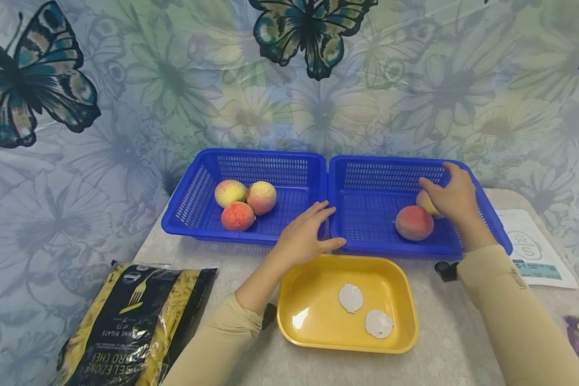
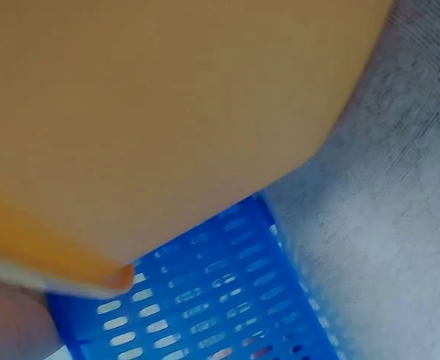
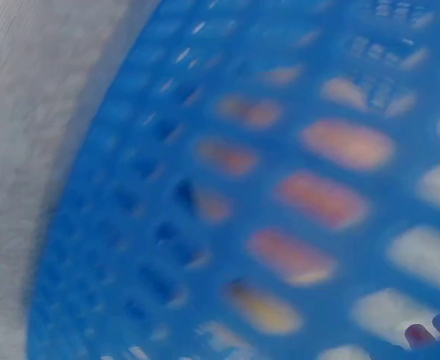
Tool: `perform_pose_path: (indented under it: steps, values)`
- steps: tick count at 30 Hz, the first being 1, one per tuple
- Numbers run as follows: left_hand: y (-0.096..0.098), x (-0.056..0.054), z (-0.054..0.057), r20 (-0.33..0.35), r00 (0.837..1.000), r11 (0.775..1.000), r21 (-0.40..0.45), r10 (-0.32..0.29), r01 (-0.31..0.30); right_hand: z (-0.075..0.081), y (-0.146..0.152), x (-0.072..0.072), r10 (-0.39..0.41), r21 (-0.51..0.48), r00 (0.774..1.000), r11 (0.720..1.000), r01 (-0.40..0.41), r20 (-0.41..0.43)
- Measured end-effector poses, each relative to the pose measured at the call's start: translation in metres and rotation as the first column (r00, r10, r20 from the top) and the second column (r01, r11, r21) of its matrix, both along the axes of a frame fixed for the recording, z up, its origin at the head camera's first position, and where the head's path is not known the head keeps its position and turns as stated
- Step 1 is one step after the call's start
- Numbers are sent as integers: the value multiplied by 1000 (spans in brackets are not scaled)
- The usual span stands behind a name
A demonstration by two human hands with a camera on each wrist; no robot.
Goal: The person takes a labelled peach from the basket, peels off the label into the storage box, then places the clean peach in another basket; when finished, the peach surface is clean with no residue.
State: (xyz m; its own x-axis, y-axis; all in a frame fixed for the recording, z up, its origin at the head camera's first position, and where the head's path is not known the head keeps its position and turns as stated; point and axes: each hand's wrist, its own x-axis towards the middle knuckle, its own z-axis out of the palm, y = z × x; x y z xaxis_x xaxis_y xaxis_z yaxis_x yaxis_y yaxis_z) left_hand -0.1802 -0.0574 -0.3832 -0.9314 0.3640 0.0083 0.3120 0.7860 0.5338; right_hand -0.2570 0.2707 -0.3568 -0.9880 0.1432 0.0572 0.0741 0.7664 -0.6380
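Note:
Two blue plastic baskets stand side by side. The left basket (image 1: 202,228) holds two yellow-red peaches (image 1: 230,193) and a redder peach (image 1: 238,216). Inside the right basket (image 1: 366,247) lie a red peach (image 1: 414,223) and a paler peach (image 1: 427,202) behind it. My right hand (image 1: 453,195) is over that paler peach and partly covers it, thumb and fingers spread apart. Where the two baskets meet, my left hand (image 1: 306,236) reaches over their front rims with fingers spread, holding nothing. Blurred basket mesh (image 3: 227,180) fills much of the right wrist view, with reddish fruit showing through its slots.
In front of the baskets sits a yellow tray (image 1: 313,289) with two whitish round pieces (image 1: 350,298) in it. A bag of penne pasta (image 1: 135,327) lies at the left. At the right are a white packet (image 1: 531,246) and a purple-wrapped candy (image 1: 577,340).

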Motion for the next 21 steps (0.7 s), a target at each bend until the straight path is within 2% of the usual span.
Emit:
perform_pose_path:
  steps: [3, 7, 11, 13, 15, 17, 21]
  values:
    - [-5, 1, 8, -4, 1000, 1000, 22, 14, -14, 10, -14, 7, 40, -26, 999, 999, -41, -35]
    - [-22, 2, 27, -10, 999, 997, 71, 39, -38, 23, -34, 19, 110, -43, 990, 993, -114, -90]
    - [-53, 1, 51, 33, 996, 989, 115, 84, -87, 33, -57, 29, 206, -76, 970, 973, -217, -129]
    - [-75, -2, 58, 66, 991, 983, 130, 119, -127, 37, -69, 32, 252, -98, 958, 959, -266, -137]
    - [-99, -5, 61, 102, 981, 975, 127, 168, -180, 41, -82, 35, 293, -109, 946, 945, -309, -138]
    - [-124, -7, 58, 129, 967, 968, 97, 220, -233, 44, -96, 37, 332, -116, 935, 931, -346, -128]
    - [-165, -8, 47, 169, 939, 954, -30, 300, -300, 47, -125, 36, 413, -114, 904, 899, -424, -108]
